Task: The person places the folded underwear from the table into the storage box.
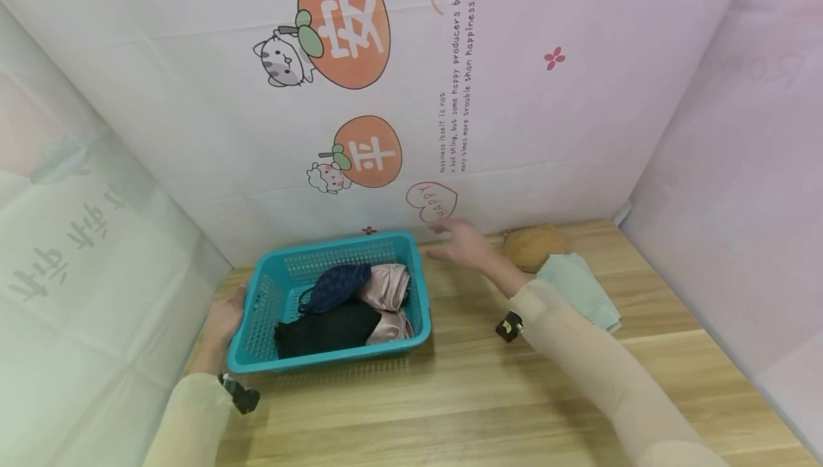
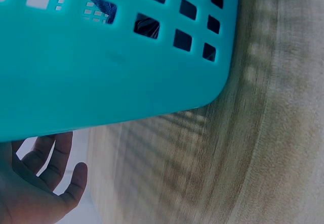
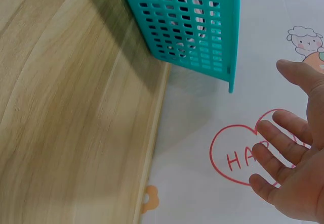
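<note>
A turquoise plastic basket point(image 1: 328, 363) with perforated walls stands on the wooden table. Folded inside are a dark blue patterned cloth item point(image 1: 337, 287), a black cloth item point(image 1: 328, 329) and shiny pink satin pieces point(image 1: 387, 286). My left hand point(image 1: 223, 318) is at the basket's left end, its fingers beside the rim; the left wrist view shows them loosely bent and spread, partly hidden by the wall. To the right of the basket, my right hand point(image 1: 464, 244) hovers with fingers apart, holding nothing. The right wrist view shows a gap between it and the basket.
At the back right lie a mustard-brown cloth bundle point(image 1: 534, 245) and a folded pale green cloth point(image 1: 579, 290). A printed white sheet point(image 1: 514, 110) hangs behind the table point(image 1: 489, 395), with more sheeting along both sides.
</note>
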Demonstrator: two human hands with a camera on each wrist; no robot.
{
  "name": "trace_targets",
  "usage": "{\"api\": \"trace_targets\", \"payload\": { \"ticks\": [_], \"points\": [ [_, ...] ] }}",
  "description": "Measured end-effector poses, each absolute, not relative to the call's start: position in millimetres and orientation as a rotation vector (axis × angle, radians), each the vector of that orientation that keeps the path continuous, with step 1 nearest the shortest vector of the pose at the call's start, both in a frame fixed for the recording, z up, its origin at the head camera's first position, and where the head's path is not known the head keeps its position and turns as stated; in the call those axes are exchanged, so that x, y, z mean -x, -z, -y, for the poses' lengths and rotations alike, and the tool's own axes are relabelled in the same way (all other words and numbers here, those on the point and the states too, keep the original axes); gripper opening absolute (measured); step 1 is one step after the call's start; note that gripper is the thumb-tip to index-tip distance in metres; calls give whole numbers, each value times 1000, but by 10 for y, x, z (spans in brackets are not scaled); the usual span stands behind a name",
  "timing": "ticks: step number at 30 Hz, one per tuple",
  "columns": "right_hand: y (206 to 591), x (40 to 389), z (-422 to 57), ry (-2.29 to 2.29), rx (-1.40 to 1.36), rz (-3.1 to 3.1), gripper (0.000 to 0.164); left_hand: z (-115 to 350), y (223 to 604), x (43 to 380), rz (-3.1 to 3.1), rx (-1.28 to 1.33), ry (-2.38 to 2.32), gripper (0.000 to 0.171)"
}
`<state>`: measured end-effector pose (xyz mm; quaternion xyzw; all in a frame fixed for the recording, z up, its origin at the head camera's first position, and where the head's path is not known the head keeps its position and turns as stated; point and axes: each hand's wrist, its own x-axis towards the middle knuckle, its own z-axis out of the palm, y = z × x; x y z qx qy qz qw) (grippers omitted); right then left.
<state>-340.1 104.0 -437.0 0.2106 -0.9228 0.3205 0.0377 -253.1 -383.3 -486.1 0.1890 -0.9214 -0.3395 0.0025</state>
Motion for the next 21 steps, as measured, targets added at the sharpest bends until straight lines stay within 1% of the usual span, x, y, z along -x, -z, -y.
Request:
{"api": "trace_targets", "payload": {
  "ticks": [10, 21],
  "points": [
    [4348, 3383, -1195, -952, -618, 2832, 66, 3826, 4867, 2526, 2899, -589, 1065, 97],
    [4344, 3363, -1388, -930, -586, 2835, 71, 3832, 4875, 2515, 2873, -609, 1124, 97]
  ]
}}
